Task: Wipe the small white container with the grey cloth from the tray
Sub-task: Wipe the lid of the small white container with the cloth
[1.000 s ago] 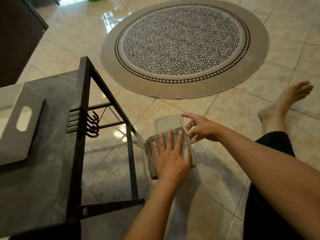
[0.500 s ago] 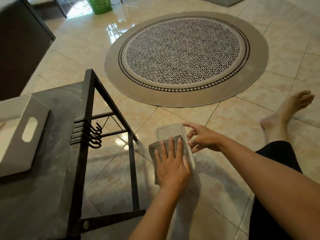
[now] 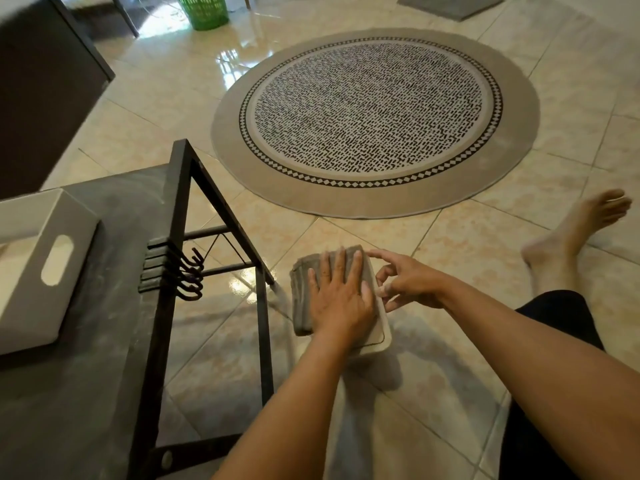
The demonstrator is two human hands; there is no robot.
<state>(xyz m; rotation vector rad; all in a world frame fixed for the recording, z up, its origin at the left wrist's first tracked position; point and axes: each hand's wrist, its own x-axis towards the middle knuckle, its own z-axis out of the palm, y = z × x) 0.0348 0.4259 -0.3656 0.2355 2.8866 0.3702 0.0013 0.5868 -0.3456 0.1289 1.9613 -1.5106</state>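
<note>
Container (image 3: 380,336) on tiled floor (image 3: 467,265), just right of black table frame (image 3: 175,237); white, lid up, only right edge and near corner visible. Cloth (image 3: 303,296), grey and folded, laid over most of lid, overhanging left side. Left hand (image 3: 337,299) flat on cloth, palm down, fingers spread wide, pressing cloth to lid without gripping. Right hand (image 3: 403,284) at container's right edge, fingers bent and loosely parted, fingertips touching rim, index extended toward far corner; not closed round anything. Tray (image 3: 45,282), white with slot handle, on dark tabletop (image 3: 104,341) at left, well apart from container; contents out of view. Hooks (image 3: 180,275) hung on frame rail beside tabletop. Round patterned rug (image 3: 375,119) beyond container. Green basket (image 3: 204,10) at far edge. Bare foot (image 3: 571,230) at right, resting on floor.
</note>
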